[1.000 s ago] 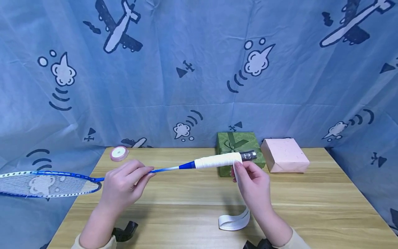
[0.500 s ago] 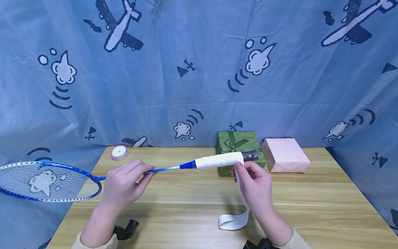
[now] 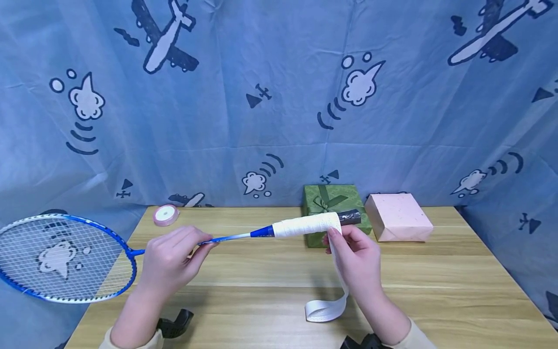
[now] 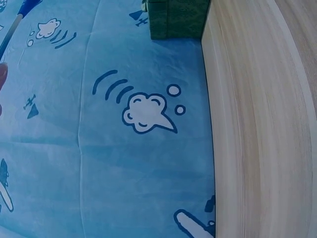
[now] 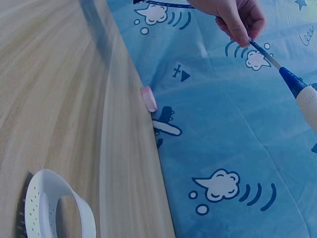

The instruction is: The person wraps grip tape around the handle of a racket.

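Your left hand [image 3: 167, 264] pinches the thin blue shaft of the badminton racket [image 3: 226, 237] between thumb and fingertips, holding it level above the wooden table [image 3: 261, 276]; the strung head [image 3: 61, 257] juts out past the table's left edge. Your right hand [image 3: 355, 261] sits just under the butt end of the handle, fingers curled around the white grip tape [image 3: 324, 310], with a fingertip touching the handle where the tape leaves it. The wrapped part of the handle [image 3: 305, 224] is white from the blue cone to near the end, and a short dark stretch [image 3: 349, 217] is still bare at the butt. The loose tail of tape hangs down from your right hand and curls into a loop near the table's near edge. At the far side lie a green gift box [image 3: 333, 198], a pink box [image 3: 398, 217] to its right, and a pink ribbon roll [image 3: 165, 214] at far left.
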Available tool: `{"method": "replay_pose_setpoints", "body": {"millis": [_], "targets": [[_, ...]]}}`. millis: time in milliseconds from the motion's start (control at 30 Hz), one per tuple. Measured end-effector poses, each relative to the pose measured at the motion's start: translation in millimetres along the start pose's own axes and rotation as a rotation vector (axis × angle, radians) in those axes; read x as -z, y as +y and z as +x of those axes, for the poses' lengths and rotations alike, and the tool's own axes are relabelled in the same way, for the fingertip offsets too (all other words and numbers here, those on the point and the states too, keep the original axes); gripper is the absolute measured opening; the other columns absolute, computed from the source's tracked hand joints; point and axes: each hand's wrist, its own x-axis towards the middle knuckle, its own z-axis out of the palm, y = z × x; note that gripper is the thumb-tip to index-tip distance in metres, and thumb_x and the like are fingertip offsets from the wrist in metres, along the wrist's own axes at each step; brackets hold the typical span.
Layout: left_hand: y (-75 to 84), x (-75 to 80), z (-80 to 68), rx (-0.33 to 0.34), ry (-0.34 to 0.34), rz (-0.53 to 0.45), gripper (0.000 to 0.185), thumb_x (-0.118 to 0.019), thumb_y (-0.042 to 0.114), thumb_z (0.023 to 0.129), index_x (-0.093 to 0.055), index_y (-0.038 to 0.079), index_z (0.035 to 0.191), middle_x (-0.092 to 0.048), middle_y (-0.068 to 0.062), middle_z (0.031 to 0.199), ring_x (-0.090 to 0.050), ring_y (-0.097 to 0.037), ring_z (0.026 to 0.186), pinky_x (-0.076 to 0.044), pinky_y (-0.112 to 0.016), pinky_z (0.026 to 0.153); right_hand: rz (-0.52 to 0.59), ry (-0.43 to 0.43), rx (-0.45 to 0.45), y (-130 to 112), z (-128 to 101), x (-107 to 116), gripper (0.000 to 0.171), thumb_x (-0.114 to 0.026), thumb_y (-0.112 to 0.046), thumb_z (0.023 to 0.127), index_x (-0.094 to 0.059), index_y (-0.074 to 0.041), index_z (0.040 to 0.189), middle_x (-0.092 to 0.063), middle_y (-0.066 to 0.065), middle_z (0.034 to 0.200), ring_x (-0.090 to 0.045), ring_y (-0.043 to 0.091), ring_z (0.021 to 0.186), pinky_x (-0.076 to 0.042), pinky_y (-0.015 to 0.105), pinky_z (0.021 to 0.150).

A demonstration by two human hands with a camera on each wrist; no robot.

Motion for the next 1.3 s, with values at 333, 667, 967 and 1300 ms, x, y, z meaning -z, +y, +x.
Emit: {"method": "replay_pose_setpoints", "body": {"millis": [333,667,967,1300], "targets": [[-0.9,0.7,-0.1,-0.01,0.029,-0.019,0.031,-0.065,0.034,0.103,-0.074,0.011,0.085,-0.07,0.004,0.075,-0.055,-0.007,0.056,-0.041,-0.018,0.048,-0.053,0.028,-0.012,0.5,0.4,0.2,0.019,-0.069,0.003,0.096,-0.067,0.012,0.079,-0.074,0.007,0.073,-0.074,0.016,0.067,-0.06,0.028,0.059],[-1.8,-0.7,0.0,-0.033,0.058,-0.001,0.032,-0.066,0.033,0.103,-0.075,0.009,0.085,-0.07,0.0,0.08,-0.062,-0.015,0.062,-0.046,-0.024,0.05,0.136,-0.063,0.035,0.3,-0.5,0.9,0.017,-0.06,0.009,0.099,-0.059,0.019,0.085,-0.072,0.013,0.08,-0.071,0.017,0.073,-0.06,0.029,0.06],[-2.5,-0.3,-0.7,-0.035,0.05,-0.001,0.033,-0.065,0.035,0.103,-0.076,0.008,0.085,-0.07,0.0,0.079,-0.061,-0.015,0.061,-0.047,-0.023,0.05,0.05,-0.054,0.053,1.0,-1.0,1.7,0.02,-0.06,0.003,0.101,-0.061,0.015,0.084,-0.072,0.009,0.078,-0.07,0.016,0.072,-0.057,0.026,0.059],[-2.4,0.9,0.9,-0.053,0.07,0.028,0.033,-0.066,0.034,0.102,-0.078,0.008,0.085,-0.072,0.0,0.077,-0.063,-0.017,0.062,-0.049,-0.029,0.053,0.041,-0.045,0.038,0.0,-1.0,1.6,0.022,-0.06,0.002,0.101,-0.06,0.014,0.083,-0.072,0.01,0.076,-0.07,0.017,0.071,-0.056,0.025,0.059]]}}
